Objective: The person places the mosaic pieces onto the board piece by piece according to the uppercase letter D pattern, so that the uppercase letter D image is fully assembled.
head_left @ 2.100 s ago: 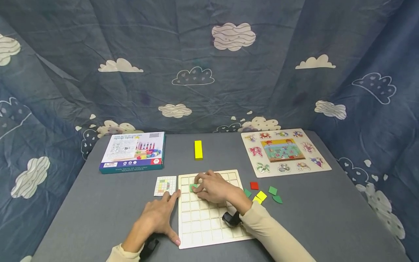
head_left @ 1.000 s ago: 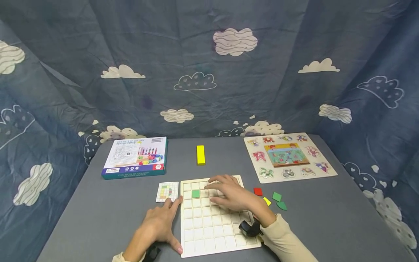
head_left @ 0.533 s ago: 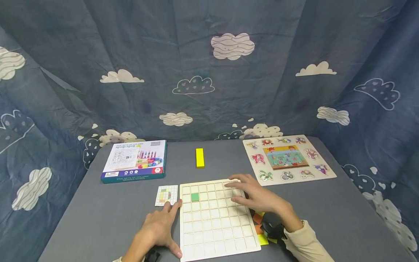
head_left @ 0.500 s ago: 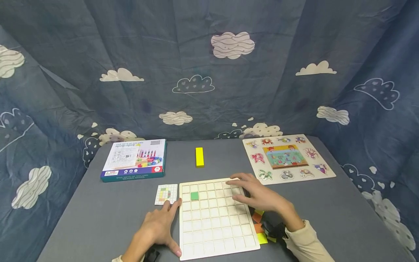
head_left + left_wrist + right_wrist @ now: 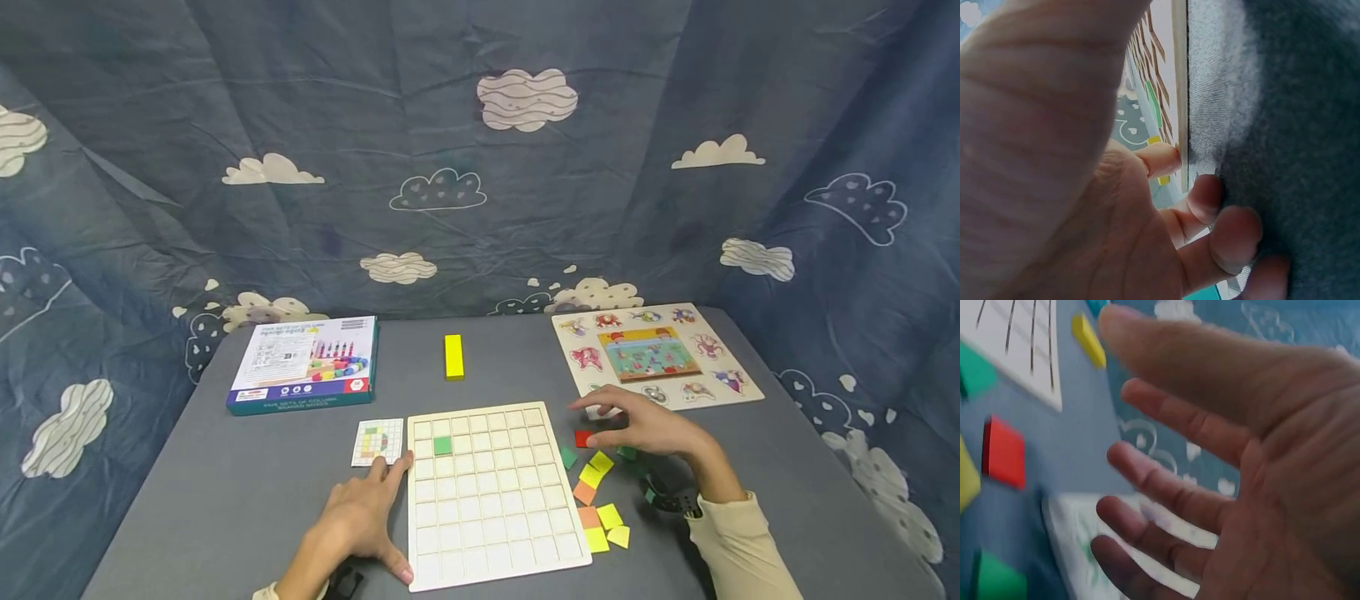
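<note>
A pale wooden grid board (image 5: 495, 500) lies on the table with one green square tile (image 5: 442, 446) in a cell near its upper left. My left hand (image 5: 358, 512) rests along the board's left edge, thumb at the lower corner and index fingertip higher up. My right hand (image 5: 648, 423) hovers to the right of the board, fingers spread and holding nothing, over loose tiles. Nearest its thumb is a red square tile (image 5: 581, 438), which shows apart from the fingers in the right wrist view. A small pattern card (image 5: 369, 450) lies by the left fingertips.
Several yellow tiles (image 5: 596, 540) and orange tiles (image 5: 585, 492) lie along the board's right edge, with a green tile (image 5: 568, 458) above them. Behind stand a boxed bead set (image 5: 303, 367), a yellow block (image 5: 454, 358) and a sea-animal puzzle board (image 5: 566, 333).
My right hand let go of the green tile on the board, then moved right, off the board and over the loose tiles. My left hand stayed at the board's edge.
</note>
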Available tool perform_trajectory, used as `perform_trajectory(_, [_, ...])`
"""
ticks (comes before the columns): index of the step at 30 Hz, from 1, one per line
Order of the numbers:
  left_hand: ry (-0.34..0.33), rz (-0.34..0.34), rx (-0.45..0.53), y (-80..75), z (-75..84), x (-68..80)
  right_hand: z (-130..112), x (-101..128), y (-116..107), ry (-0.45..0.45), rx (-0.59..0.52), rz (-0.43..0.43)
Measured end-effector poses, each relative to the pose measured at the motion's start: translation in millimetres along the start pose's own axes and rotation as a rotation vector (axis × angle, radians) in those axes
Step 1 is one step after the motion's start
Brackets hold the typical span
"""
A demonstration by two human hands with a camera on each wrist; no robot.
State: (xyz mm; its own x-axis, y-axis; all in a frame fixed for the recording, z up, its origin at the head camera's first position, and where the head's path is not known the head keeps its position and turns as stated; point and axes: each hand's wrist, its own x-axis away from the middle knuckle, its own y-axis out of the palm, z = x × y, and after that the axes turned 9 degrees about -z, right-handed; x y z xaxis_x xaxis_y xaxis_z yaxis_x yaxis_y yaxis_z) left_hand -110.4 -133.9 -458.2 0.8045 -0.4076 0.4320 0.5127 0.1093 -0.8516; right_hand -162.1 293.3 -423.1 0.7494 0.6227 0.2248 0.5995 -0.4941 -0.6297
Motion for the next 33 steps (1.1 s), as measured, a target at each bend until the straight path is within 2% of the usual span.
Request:
perform_trajectory(3, [-0.003,-0.004,0.006,-1.4,-0.7,-1.1,13,4,-7,0.058,-0.036,0.001])
perform_trajectory(7, [-0.001,-0.006,0.005,-3.1,-1.0,-2.1,27,8,-13,0.084,-0.082,-0.056])
perform_trajectory(11, [0.003,-0.009,0.006,-3.5,-1.2,-2.2,37,11,-17,0.055,-0.088,-0.097])
perform_trajectory(15, [0.003,-0.010,0.004,-3.3,-0.9,-2.2,45,17,-19,0.049,-0.065,-0.081])
perform_trajectory(23, [0.009,-0.005,0.000,-3.5,-0.7,-2.3,55,23,-21,0.104,-0.135,-0.082])
perform_trajectory(33, [0.014,-0.018,0.015,-2.1,-1.8,1.7,56,22,-16,0.126,-0.134,-0.094])
